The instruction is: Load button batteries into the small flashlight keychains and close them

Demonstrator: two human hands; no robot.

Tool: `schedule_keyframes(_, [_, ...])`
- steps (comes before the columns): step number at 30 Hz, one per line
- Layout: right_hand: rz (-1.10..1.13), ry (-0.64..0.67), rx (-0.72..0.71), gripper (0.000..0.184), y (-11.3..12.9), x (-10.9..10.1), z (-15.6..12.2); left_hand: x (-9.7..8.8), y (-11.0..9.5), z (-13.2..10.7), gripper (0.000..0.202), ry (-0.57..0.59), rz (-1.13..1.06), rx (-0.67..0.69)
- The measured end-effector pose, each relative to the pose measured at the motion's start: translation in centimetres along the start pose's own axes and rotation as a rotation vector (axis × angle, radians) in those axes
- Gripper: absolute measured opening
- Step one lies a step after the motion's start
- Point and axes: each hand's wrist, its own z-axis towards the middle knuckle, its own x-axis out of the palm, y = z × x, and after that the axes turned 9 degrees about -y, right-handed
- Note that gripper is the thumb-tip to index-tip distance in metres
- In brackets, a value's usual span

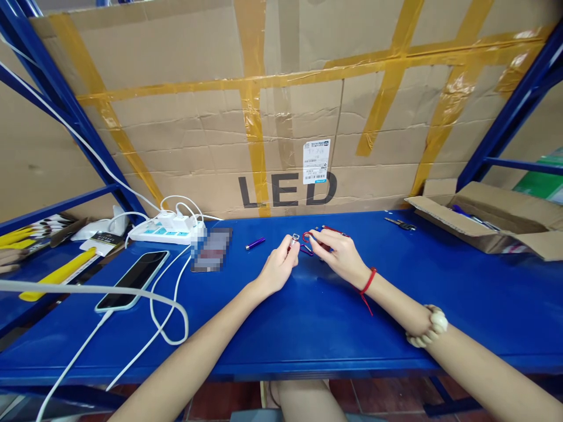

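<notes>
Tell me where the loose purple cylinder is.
In the head view, the purple cylinder lies on the blue table, just left of the left hand.

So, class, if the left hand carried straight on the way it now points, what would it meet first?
Probably the red hook held by the right hand, just past the metal piece in the left hand; depth is unclear from one view, so it might miss.

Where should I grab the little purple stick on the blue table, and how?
I'd pinch the purple stick around its middle, coming straight down from above. It's thin and lies flat, with nothing touching its long sides, so a finger and thumb should fit. The left hand is nearer, but it's holding a small silvery piece now.
</notes>
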Motion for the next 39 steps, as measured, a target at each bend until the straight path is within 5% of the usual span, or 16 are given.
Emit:
schedule_keyframes(5, [-0.012, -0.078, -0.033, 0.027, 0.0, 0.0, -0.1, -0.1, -0.1, 0.0, 0.032, 0.068, 0.092, 0.048])
schedule_keyframes(10, [0.032, -0.022, -0.059, 0.029, 0.3, 0.0, -0.1, -0.3, 0.0, 0.0, 0.034, 0.12, 0.178, 0.095])
schedule_keyframes(27, [0.101, 0.07, -0.008, 0.028, 0.6, 0.3, -0.1, -0.5, -0.1, 0.0, 0.034, 0.053, 0.165, 0.066])
schedule_keyframes(34, [0.301, 0.098, 0.282, 0.036, 1.0, -0.2, 0.2, -0.6, 0.1, 0.5, 0.03, -0.047, 0.319, 0.088])
schedule_keyframes(39, [0.448, 0.14, 0.454, 0.042, 1.0, -0.1, 0.4, -0.7, 0.3, 0.6, 0.032, -0.017, 0.376, 0.107])
